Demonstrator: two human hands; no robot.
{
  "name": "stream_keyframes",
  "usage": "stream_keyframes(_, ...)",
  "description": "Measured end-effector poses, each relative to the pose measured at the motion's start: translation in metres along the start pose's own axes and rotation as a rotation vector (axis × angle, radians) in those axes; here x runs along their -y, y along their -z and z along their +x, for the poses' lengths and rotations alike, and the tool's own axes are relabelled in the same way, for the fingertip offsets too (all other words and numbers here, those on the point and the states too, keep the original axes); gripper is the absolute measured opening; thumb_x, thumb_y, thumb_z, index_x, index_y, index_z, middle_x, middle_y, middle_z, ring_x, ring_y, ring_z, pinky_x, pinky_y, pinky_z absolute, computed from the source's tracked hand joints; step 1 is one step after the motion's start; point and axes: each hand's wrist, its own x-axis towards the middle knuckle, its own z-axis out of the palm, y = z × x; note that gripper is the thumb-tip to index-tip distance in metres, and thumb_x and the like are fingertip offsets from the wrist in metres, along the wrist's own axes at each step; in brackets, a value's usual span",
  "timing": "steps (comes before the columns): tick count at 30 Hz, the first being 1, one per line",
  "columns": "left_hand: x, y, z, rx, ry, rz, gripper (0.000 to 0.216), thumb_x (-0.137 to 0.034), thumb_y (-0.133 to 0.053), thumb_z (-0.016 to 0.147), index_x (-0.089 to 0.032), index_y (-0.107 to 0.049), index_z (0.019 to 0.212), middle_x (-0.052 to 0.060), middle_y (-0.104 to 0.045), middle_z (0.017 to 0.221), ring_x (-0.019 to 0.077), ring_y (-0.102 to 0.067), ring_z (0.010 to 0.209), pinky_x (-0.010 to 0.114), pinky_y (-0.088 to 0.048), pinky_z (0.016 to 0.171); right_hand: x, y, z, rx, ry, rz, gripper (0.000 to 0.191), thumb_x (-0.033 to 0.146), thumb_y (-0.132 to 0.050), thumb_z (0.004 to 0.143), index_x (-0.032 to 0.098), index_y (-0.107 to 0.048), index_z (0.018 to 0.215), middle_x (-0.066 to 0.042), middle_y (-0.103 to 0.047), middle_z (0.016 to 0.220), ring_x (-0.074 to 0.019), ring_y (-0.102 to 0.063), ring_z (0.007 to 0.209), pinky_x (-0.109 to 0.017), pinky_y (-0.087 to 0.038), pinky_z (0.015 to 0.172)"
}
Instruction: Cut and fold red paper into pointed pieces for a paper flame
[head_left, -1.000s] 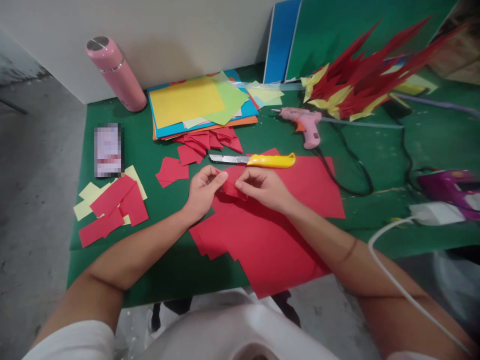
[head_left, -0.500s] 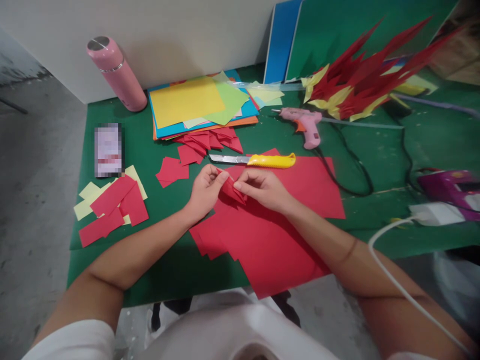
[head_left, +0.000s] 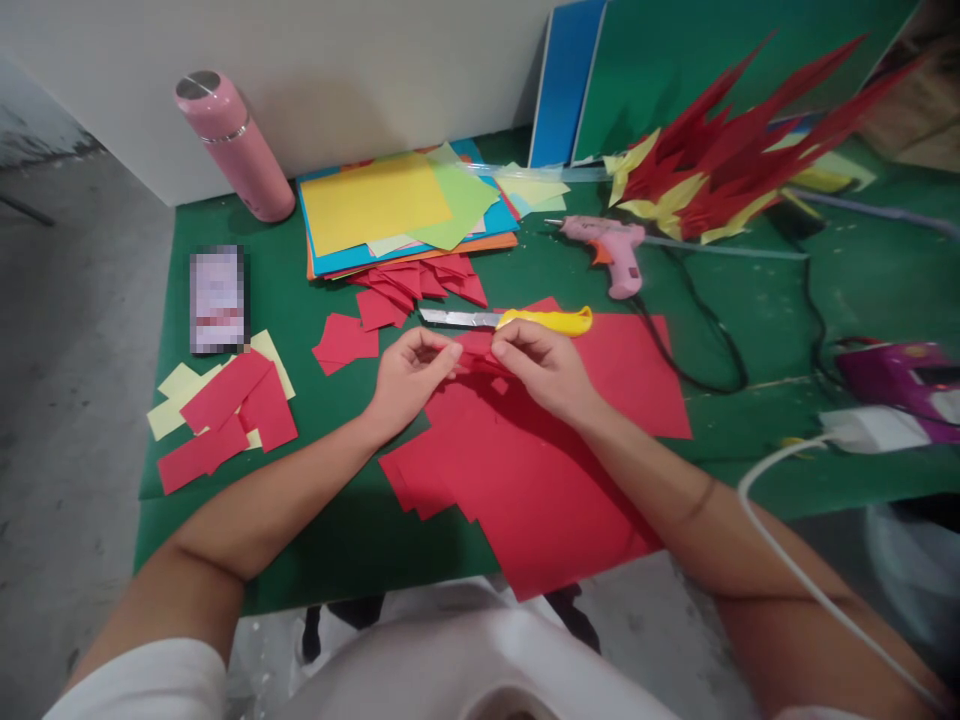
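A small folded piece of red paper is stretched between both hands, over the large red sheets. My left hand pinches its left end between thumb and fingers. At the other end, my right hand grips it the same way. The fingers hide part of the folds. Just beyond the right hand lies a box cutter with a yellow handle, its blade pointing left. Small red paper pieces are heaped behind the left hand, with a few more red pieces nearer to it.
Red and yellow paper strips and a phone lie at the left, below a pink bottle. Coloured paper is stacked at the back. A pink glue gun, red-yellow paper spikes and a white cable are at the right.
The red paper has turned from a slanted position to nearly level between the hands. My right hand has moved slightly right and up, and the hands are a little farther apart.
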Motion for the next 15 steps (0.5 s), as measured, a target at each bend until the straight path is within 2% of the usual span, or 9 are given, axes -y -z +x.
stream_keyframes(3, 0.001, 0.001, 0.0, 0.017, 0.025, -0.023, 0.042, -0.051, -0.081, 0.07, -0.018, -0.056, 0.076, -0.003, -0.065, 0.068, 0.0081, -0.066, 0.056, 0.02, -0.055, 0.055, -0.001, 0.005, 0.001, -0.056, 0.006, -0.046, 0.041, 0.062, -0.064, 0.085, 0.024, -0.057, 0.072, 0.0, -0.055, 0.069, -0.0137, -0.05, 0.062, -0.028, -0.045, 0.057)
stream_keyframes(6, 0.003, 0.003, 0.003, 0.0, 0.035, -0.077, 0.043, -0.048, -0.082, 0.07, -0.019, -0.051, 0.077, -0.004, -0.064, 0.071, 0.008, -0.067, 0.056, 0.02, -0.056, 0.055, -0.004, 0.01, 0.001, -0.117, 0.08, -0.066, 0.036, 0.061, -0.06, 0.088, 0.026, -0.06, 0.092, -0.002, -0.06, 0.082, -0.0168, -0.058, 0.073, -0.031, -0.05, 0.067)
stream_keyframes(9, 0.005, 0.004, 0.005, -0.027, 0.03, -0.111, 0.043, -0.044, -0.083, 0.07, -0.02, -0.048, 0.078, -0.005, -0.065, 0.074, 0.007, -0.066, 0.055, 0.02, -0.058, 0.058, -0.005, 0.014, 0.001, -0.189, 0.324, -0.275, 0.033, 0.053, -0.063, 0.088, 0.027, -0.059, 0.107, -0.008, -0.062, 0.108, -0.0242, -0.06, 0.1, -0.04, -0.05, 0.084)
stream_keyframes(12, 0.005, 0.003, 0.004, -0.011, 0.002, -0.114, 0.038, -0.042, -0.083, 0.071, -0.02, -0.053, 0.081, -0.005, -0.064, 0.074, 0.0073, -0.067, 0.058, 0.02, -0.059, 0.061, -0.005, 0.014, -0.002, -0.231, 0.618, -0.603, 0.017, 0.037, -0.064, 0.09, 0.03, -0.063, 0.105, -0.008, -0.06, 0.119, -0.0287, -0.057, 0.113, -0.046, -0.045, 0.094)
stream_keyframes(13, 0.005, 0.002, 0.004, 0.002, -0.007, -0.108, 0.036, -0.041, -0.082, 0.072, -0.02, -0.055, 0.083, -0.005, -0.063, 0.075, 0.0075, -0.067, 0.06, 0.02, -0.059, 0.062, -0.005, 0.014, -0.004, -0.224, 0.671, -0.686, 0.015, 0.033, -0.064, 0.09, 0.031, -0.064, 0.104, -0.007, -0.06, 0.119, -0.0287, -0.057, 0.112, -0.047, -0.043, 0.094)
stream_keyframes(15, 0.004, 0.001, 0.003, 0.02, -0.017, -0.1, 0.033, -0.041, -0.081, 0.074, -0.019, -0.06, 0.087, -0.003, -0.065, 0.08, 0.0075, -0.068, 0.062, 0.02, -0.06, 0.064, -0.004, 0.014, -0.007, -0.191, 0.67, -0.804, 0.016, 0.033, -0.063, 0.09, 0.035, -0.066, 0.106, -0.006, -0.061, 0.12, -0.0291, -0.058, 0.11, -0.047, -0.042, 0.095)
